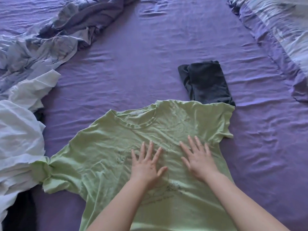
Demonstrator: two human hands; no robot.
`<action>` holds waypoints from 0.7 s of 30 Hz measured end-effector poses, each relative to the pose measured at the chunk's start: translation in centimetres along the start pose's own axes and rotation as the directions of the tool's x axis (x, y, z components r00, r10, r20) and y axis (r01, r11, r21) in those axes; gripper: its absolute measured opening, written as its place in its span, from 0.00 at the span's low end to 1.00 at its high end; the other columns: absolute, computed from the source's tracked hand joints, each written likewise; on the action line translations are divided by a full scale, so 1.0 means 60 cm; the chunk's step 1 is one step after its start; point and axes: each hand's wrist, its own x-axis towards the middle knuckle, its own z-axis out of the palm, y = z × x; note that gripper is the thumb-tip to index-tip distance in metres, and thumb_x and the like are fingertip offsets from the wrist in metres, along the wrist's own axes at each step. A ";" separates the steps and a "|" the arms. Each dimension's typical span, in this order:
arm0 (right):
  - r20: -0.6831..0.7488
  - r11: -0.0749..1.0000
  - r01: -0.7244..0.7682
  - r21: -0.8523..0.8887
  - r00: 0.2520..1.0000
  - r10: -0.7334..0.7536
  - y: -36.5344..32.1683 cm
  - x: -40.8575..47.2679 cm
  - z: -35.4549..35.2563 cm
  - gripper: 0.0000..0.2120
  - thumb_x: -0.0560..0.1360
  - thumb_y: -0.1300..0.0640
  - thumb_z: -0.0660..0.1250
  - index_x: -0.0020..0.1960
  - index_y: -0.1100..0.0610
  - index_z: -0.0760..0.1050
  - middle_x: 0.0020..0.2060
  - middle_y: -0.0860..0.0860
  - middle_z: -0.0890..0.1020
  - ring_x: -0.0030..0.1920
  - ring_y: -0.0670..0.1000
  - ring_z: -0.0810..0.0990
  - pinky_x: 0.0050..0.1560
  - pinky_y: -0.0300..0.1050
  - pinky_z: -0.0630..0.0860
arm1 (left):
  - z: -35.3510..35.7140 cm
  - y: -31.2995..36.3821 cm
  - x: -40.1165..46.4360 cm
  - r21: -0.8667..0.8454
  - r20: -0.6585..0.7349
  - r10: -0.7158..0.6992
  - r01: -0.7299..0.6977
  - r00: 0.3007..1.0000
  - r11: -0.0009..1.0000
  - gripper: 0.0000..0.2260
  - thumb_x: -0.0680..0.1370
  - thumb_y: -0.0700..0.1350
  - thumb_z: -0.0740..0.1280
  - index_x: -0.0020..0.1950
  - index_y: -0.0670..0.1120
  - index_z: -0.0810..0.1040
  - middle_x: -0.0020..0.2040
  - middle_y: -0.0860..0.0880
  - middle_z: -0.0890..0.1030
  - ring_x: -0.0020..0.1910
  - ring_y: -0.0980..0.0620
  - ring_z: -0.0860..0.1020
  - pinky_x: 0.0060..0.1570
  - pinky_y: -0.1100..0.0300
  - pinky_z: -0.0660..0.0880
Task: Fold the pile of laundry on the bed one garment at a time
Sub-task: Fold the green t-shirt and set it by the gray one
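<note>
Both hands are down flat on the chest of the shirt: the left hand (146, 165) with fingers spread wide, the right hand (198, 160) just beside it, fingers straight and fanned too. Neither grips anything; palms press the cloth, side by side but not touching. That reads as smoothing, getting the fabric flat so the folds will land clean.

The green T-shirt (106, 157) lies face up in the middle of the purple bed sheet (150, 64), neck hole away from the person, a faint line drawing across the front. It is still creased. The right sleeve lies open and overlaps the near edge of a folded dark garment (206, 80), parked off to the side, likely the finished stack. The left sleeve is bunched against the white laundry heap (18, 139), probably the unfolded pile. A crumpled blue-grey duvet (50, 35) sits beyond.
</note>
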 end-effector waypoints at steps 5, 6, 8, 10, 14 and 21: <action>-0.029 0.995 0.029 -0.100 0.999 -0.032 0.008 0.085 -0.013 0.28 0.78 0.36 0.40 0.75 0.41 0.35 0.76 0.50 0.36 0.75 0.55 0.32 0.71 0.62 0.35 | -0.035 0.014 0.095 0.064 -0.019 0.029 -0.027 0.999 0.998 0.31 0.77 0.68 0.41 0.75 0.59 0.33 0.76 0.49 0.31 0.74 0.43 0.31 0.70 0.35 0.36; -0.042 0.991 0.032 -0.127 0.998 -0.037 0.020 0.103 -0.020 0.29 0.78 0.35 0.39 0.75 0.41 0.35 0.76 0.50 0.36 0.75 0.55 0.33 0.71 0.62 0.35 | -0.043 0.014 0.115 0.086 -0.030 0.045 -0.042 0.999 0.995 0.31 0.77 0.68 0.41 0.75 0.58 0.33 0.76 0.49 0.32 0.74 0.43 0.31 0.70 0.35 0.36; -0.053 0.990 0.021 -0.140 0.998 -0.029 0.049 0.137 -0.032 0.29 0.77 0.34 0.38 0.74 0.39 0.33 0.76 0.49 0.36 0.75 0.54 0.34 0.70 0.63 0.35 | -0.059 0.017 0.160 0.126 -0.078 0.088 -0.077 0.993 0.989 0.32 0.76 0.69 0.41 0.75 0.58 0.32 0.76 0.49 0.32 0.74 0.44 0.31 0.69 0.34 0.36; -0.064 0.996 0.005 -0.087 0.998 -0.010 0.077 0.163 -0.034 0.30 0.76 0.32 0.37 0.73 0.38 0.30 0.76 0.48 0.35 0.75 0.51 0.35 0.70 0.62 0.33 | -0.077 0.027 0.208 0.116 -0.105 0.086 -0.074 0.991 0.990 0.33 0.75 0.71 0.39 0.74 0.59 0.32 0.76 0.50 0.32 0.74 0.44 0.31 0.69 0.34 0.35; -0.104 0.998 0.042 0.039 0.994 -0.038 0.097 0.180 -0.028 0.30 0.75 0.32 0.38 0.71 0.38 0.29 0.76 0.47 0.38 0.75 0.47 0.37 0.69 0.57 0.30 | -0.106 0.065 0.278 0.026 -0.067 -0.068 0.070 0.995 0.997 0.34 0.75 0.71 0.40 0.75 0.59 0.33 0.75 0.51 0.30 0.74 0.43 0.30 0.66 0.32 0.33; -0.388 0.989 0.083 0.121 0.921 -0.030 0.126 0.119 -0.062 0.21 0.67 0.60 0.73 0.59 0.54 0.78 0.60 0.56 0.79 0.66 0.57 0.73 0.66 0.62 0.66 | -0.152 0.155 0.268 -0.015 -0.271 -0.142 0.143 0.952 0.990 0.29 0.79 0.54 0.55 0.78 0.49 0.50 0.79 0.45 0.47 0.77 0.43 0.43 0.71 0.41 0.38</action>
